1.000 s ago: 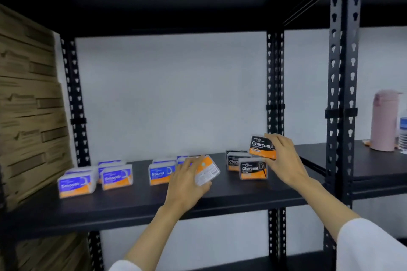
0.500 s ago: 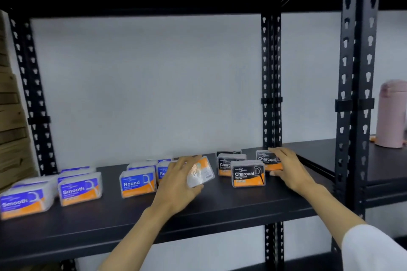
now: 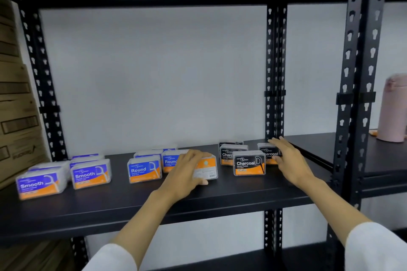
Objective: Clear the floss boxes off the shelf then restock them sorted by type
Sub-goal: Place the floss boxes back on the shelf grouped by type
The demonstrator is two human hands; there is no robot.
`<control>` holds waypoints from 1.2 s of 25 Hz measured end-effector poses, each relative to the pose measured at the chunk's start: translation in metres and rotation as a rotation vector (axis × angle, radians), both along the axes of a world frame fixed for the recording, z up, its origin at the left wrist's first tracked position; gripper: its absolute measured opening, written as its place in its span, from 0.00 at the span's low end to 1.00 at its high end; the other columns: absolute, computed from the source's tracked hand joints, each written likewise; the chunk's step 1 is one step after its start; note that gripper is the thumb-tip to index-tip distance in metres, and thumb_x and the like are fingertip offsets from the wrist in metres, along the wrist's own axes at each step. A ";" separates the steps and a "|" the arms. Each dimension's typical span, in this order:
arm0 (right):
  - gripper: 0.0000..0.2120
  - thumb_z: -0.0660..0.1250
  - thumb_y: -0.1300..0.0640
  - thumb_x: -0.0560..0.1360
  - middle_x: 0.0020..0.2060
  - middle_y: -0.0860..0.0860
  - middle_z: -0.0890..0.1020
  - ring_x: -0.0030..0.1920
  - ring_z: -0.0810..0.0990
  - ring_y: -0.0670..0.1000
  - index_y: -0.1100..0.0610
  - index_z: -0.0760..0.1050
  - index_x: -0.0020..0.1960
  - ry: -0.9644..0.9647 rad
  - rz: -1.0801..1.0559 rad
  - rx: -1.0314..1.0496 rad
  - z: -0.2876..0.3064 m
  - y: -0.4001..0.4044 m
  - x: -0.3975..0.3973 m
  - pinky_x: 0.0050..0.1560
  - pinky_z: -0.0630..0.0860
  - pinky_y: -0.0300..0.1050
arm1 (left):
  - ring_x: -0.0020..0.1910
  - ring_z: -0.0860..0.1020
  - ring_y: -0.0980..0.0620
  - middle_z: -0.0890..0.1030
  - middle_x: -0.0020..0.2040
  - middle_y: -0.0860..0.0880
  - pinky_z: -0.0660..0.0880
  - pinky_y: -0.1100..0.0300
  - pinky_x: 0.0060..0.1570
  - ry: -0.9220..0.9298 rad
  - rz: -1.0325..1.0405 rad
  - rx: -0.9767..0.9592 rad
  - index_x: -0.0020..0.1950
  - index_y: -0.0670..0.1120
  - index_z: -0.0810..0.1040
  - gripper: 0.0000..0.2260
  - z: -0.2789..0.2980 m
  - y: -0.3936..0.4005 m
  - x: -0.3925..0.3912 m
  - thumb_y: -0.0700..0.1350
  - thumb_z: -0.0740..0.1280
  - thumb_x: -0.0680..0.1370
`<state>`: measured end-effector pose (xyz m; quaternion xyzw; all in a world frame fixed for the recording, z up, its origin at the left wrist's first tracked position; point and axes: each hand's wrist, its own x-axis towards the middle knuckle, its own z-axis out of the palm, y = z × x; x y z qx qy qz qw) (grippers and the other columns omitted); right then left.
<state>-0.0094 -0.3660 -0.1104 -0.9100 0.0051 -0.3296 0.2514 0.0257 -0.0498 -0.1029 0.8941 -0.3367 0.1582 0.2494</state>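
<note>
My left hand [image 3: 187, 174] is gripping a back-facing box [image 3: 206, 169] beside the Round boxes [image 3: 144, 170]; my right hand [image 3: 288, 160], fingers straight, is squaring a Charcoal box [image 3: 267, 156] near the shelf [image 3: 220, 202] right edge.

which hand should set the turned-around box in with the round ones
Left hand: it already grips that box, right beside the Round boxes. The right hand rests by the Charcoal boxes.

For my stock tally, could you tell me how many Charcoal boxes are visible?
4: front Charcoal box, one behind-left, one rearmost, one under the right hand. Others may be hidden.
</note>
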 end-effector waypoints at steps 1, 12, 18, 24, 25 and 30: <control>0.26 0.62 0.71 0.76 0.73 0.52 0.66 0.76 0.56 0.49 0.55 0.66 0.72 -0.016 0.010 0.008 0.001 0.004 -0.003 0.70 0.58 0.42 | 0.68 0.63 0.54 0.64 0.69 0.56 0.66 0.57 0.67 0.002 -0.009 -0.007 0.70 0.59 0.65 0.28 0.000 0.001 0.000 0.44 0.71 0.75; 0.12 0.64 0.60 0.78 0.56 0.50 0.79 0.56 0.77 0.47 0.55 0.76 0.61 -0.101 0.336 0.084 0.035 0.115 -0.030 0.59 0.75 0.47 | 0.55 0.75 0.54 0.77 0.56 0.55 0.73 0.58 0.51 -0.204 0.366 -0.296 0.55 0.53 0.78 0.07 -0.012 0.062 -0.043 0.50 0.64 0.79; 0.24 0.65 0.53 0.78 0.71 0.51 0.67 0.71 0.62 0.52 0.52 0.66 0.72 0.119 0.322 -0.135 0.019 0.169 -0.011 0.71 0.59 0.47 | 0.58 0.76 0.55 0.80 0.58 0.57 0.72 0.58 0.52 -0.053 0.537 -0.024 0.61 0.59 0.77 0.16 -0.027 0.104 -0.050 0.62 0.58 0.79; 0.17 0.69 0.63 0.73 0.57 0.48 0.70 0.57 0.73 0.49 0.53 0.73 0.60 -0.014 0.364 -0.075 -0.002 0.171 -0.014 0.59 0.69 0.40 | 0.57 0.77 0.56 0.80 0.57 0.58 0.73 0.59 0.50 -0.119 0.590 -0.022 0.61 0.60 0.77 0.17 -0.034 0.099 -0.049 0.62 0.56 0.78; 0.15 0.70 0.62 0.73 0.56 0.47 0.69 0.56 0.73 0.48 0.53 0.74 0.58 -0.014 0.393 -0.077 -0.008 0.172 -0.018 0.58 0.69 0.39 | 0.57 0.77 0.56 0.81 0.57 0.58 0.73 0.59 0.50 -0.131 0.585 -0.022 0.61 0.59 0.77 0.17 -0.035 0.100 -0.048 0.62 0.56 0.78; 0.12 0.73 0.58 0.72 0.52 0.47 0.75 0.54 0.74 0.45 0.53 0.78 0.54 -0.003 0.447 0.089 -0.016 0.175 -0.025 0.51 0.67 0.26 | 0.57 0.76 0.57 0.81 0.57 0.59 0.72 0.60 0.47 -0.178 0.581 -0.009 0.61 0.59 0.77 0.16 -0.038 0.099 -0.047 0.60 0.57 0.79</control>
